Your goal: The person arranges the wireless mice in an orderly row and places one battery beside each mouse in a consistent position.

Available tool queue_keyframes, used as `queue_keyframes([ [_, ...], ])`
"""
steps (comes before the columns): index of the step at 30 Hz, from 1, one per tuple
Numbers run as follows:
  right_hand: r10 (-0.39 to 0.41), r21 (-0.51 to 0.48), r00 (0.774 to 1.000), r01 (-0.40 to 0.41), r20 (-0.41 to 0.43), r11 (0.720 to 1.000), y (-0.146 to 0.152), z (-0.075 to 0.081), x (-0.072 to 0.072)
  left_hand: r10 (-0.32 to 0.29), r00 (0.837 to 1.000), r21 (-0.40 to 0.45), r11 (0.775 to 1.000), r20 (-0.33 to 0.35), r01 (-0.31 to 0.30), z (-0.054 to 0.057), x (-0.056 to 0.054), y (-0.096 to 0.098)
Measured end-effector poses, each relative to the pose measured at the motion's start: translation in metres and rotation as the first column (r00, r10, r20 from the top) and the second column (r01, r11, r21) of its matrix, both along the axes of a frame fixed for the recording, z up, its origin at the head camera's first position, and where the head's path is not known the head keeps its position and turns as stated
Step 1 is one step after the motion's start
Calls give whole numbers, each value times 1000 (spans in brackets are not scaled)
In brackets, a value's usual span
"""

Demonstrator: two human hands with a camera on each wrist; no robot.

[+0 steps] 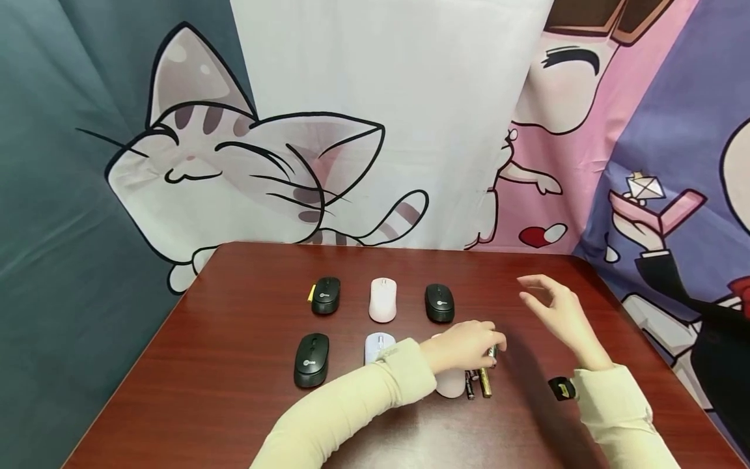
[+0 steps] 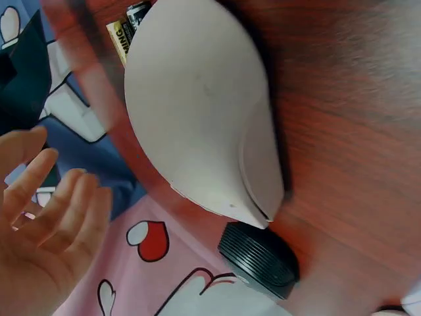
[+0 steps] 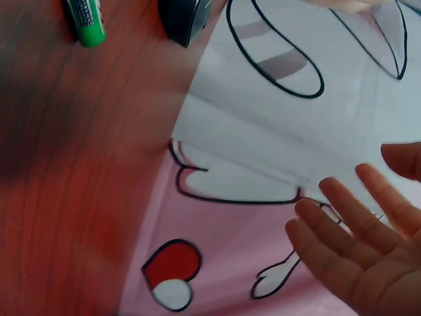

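Pale sleeves point(image 1: 346, 407) overhang a reddish table point(image 1: 199, 384) holding mice point(image 1: 383, 300), cartoon cloth point(image 1: 404, 65) behind

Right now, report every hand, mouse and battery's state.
Left hand: relaxed
Right hand: raised, empty
Back-left black mouse: upright
Back-middle white mouse: upright
Back-right black mouse: upright
Front-left black mouse: upright
Front-middle white mouse: upright, partly covered
Front-right pale mouse: upright, partly covered
Gold battery: lying flat
Dark batteries: lying flat
Green battery: pose unclear
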State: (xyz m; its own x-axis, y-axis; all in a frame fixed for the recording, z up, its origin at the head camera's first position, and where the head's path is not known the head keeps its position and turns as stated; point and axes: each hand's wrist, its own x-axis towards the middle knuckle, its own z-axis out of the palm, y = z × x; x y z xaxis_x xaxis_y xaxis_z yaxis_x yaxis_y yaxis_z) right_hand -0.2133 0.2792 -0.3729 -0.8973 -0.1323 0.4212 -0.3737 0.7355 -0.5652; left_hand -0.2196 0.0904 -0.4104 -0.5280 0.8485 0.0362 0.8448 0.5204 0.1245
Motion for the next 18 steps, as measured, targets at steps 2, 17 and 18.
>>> queue_keyframes([
  [2, -28, 9, 1000, 28, 11, 1000, 9, -1, -3, -14, 1000, -39, 999, 19, 15, -2, -4, 8],
  [17, 15, 11, 998, -16, 61, 1000, 49, -37, -19, -40, 999, -174, 984, -35, 33, -24, -17, 38],
  [18, 12, 12, 998, -13, 63, 1000, 49, -36, -19, -30, 999, -191, 981, -31, 23, -23, -17, 40],
])
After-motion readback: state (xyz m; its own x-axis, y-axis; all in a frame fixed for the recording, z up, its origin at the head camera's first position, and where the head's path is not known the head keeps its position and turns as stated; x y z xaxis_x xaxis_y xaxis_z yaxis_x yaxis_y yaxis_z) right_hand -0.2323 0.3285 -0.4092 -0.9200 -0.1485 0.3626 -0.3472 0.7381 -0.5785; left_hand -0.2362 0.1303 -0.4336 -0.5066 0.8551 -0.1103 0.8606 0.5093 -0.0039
